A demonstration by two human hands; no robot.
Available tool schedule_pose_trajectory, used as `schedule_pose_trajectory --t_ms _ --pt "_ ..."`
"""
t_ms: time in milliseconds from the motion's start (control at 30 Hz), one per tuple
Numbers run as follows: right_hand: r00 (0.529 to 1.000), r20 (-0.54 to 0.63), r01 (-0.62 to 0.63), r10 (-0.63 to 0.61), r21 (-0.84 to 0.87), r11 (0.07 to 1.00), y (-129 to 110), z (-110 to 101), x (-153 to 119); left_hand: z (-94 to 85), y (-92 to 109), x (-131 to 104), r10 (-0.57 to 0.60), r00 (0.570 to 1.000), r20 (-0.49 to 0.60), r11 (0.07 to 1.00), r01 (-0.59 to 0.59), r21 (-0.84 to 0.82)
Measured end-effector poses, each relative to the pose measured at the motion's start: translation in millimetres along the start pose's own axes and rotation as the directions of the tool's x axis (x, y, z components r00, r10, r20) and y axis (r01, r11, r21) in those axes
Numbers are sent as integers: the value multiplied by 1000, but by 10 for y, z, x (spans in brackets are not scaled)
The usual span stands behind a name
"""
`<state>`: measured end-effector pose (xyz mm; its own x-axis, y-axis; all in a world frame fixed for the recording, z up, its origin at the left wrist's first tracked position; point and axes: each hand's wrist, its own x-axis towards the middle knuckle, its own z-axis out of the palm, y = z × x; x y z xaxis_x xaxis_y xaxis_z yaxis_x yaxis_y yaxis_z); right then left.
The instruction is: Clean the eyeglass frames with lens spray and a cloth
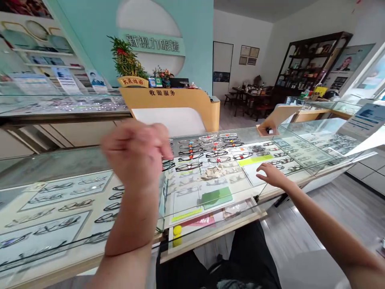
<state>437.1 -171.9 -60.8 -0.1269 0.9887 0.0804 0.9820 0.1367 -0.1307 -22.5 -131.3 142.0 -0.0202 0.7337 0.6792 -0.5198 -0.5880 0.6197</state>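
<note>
My left hand (pixel 136 150) is raised above the glass display counter, blurred by motion, with its fingers curled in; whatever it may hold is hidden. On the right, my right hand (pixel 270 174) rests over the counter's glass top, fingers apart and holding nothing. Between the hands, several rows of eyeglasses (pixel 189 166) lie on the glass, many with small red or orange tags. A crumpled beige cloth (pixel 213 172) lies in front of them. Nearer to me is a green cloth (pixel 217 197), seen at or under the glass.
An open drawer (pixel 210 237) with yellow round items (pixel 177 230) juts out before my legs. A wooden stand (pixel 267 130) is on the counter's back edge. Behind stands a cashier desk (pixel 171 98) with a plant (pixel 126 60). More eyeglasses fill the cases on both sides.
</note>
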Motion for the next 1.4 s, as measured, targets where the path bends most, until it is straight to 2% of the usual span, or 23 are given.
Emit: schedule_pose_trajectory --t_ms 67,133,167,300,367,433,533,600,667,767,933,1167,1300,1400 --pt "996 -57 -74 75 16 997 235 185 -94 123 -190 -198 35 974 225 955 -98 278" --pt "987 -118 -111 111 11 994 330 345 -153 128 -433 -410 -168 895 414 813 -112 571" --pt "982 -143 -127 125 -2 992 334 413 -172 95 -574 -512 -275 852 445 730 -117 674" --pt "970 -181 -176 162 -63 982 238 573 -201 -166 -1180 -844 -510 716 476 446 -253 859" --pt "971 -165 -190 174 -84 978 206 589 -195 -294 -1442 -956 -577 676 458 332 -318 888" --pt "970 -144 -208 194 -94 973 204 583 -180 -374 -1646 -1030 -627 641 442 258 -365 895" --pt "968 -125 -229 219 -75 971 228 567 -157 -403 -1852 -1086 -686 601 410 183 -403 897" --pt "964 -123 -242 235 -43 969 241 564 -146 -403 -1933 -1111 -701 609 371 116 -415 902" --pt "960 -126 -252 248 -12 968 245 568 -139 -428 -1969 -1146 -688 637 346 59 -427 902" --pt "958 -135 -252 253 24 967 237 579 -137 -549 -1927 -1236 -654 668 354 34 -442 896" --pt "954 -118 -265 277 106 958 254 560 -115 -914 -1636 -1434 -589 736 333 27 -394 919" --pt "961 35 -277 275 164 947 376 430 -153 -1436 -1242 -1588 -525 832 180 -75 -256 964" --pt "972 115 -215 203 96 972 364 434 -258 -1592 -1109 -1638 -465 883 58 -184 -161 970" --pt "981 69 -178 181 -46 983 361 462 -293 -1694 -1006 -1665 -422 907 -3 -239 -108 965"
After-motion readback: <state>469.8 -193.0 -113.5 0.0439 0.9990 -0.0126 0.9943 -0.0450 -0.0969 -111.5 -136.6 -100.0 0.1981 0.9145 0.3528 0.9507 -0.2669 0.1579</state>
